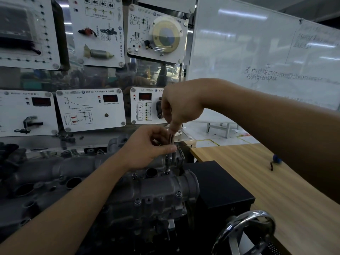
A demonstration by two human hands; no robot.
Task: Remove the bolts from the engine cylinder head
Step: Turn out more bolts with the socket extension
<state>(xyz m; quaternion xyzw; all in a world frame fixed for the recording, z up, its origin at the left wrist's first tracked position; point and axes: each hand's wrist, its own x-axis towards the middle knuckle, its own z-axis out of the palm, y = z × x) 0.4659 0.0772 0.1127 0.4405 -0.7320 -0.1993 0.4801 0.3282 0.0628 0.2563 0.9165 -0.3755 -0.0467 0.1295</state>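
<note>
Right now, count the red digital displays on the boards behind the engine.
3, all in the lower row: left display, middle display, and right display beside the right hand. That hand may hide more.

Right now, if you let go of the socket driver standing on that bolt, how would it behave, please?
The socket driver looks rigid, a straight metal shaft. Tall and thin on the bolt, it would probably tip if released.
</note>
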